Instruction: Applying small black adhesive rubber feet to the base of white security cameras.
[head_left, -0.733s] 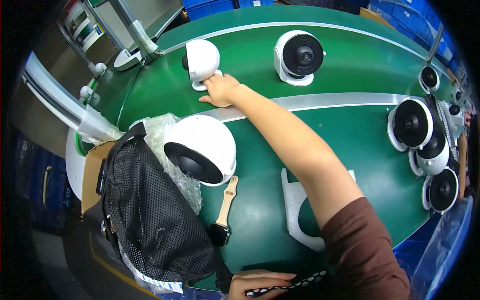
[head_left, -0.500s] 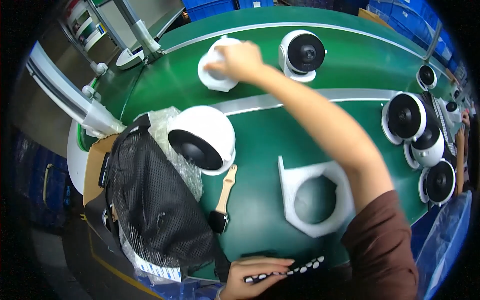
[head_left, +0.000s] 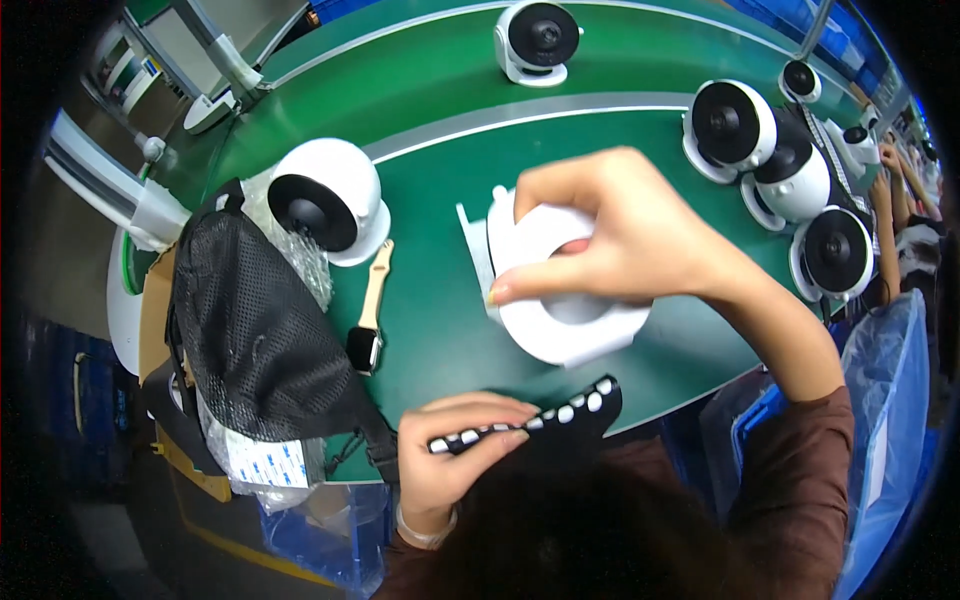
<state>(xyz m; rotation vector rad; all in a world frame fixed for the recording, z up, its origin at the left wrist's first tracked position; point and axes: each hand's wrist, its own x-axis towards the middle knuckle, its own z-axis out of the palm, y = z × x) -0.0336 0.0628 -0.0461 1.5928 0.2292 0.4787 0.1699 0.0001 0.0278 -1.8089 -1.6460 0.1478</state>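
Note:
My right hand (head_left: 630,225) grips a white rounded device (head_left: 555,340), its thumb and fingers curled over the hollow ring-shaped top. The device sits in or just over a white holder (head_left: 477,255); how deep, I cannot tell, as my hand and the device hide most of the holder. Nearer the front edge, my left hand (head_left: 440,445) pinches a black strip (head_left: 568,412) with a row of white dots. A smartwatch (head_left: 364,345) with a beige band lies left of the holder. Behind the watch stands a white ball-shaped device (head_left: 335,195) with a black round front.
A black mesh bag (head_left: 250,320) rests on bubble wrap at the left. Another ball-shaped device (head_left: 540,45) stands on the far green strip, with several more at the right (head_left: 725,125). Blue bins (head_left: 855,35) stand behind. Another person's hands (head_left: 885,175) show at the far right.
My right hand has come back from the far strip, bringing the white device to the holder. My left hand has risen into fuller view with the dotted strip. The whole view has shifted.

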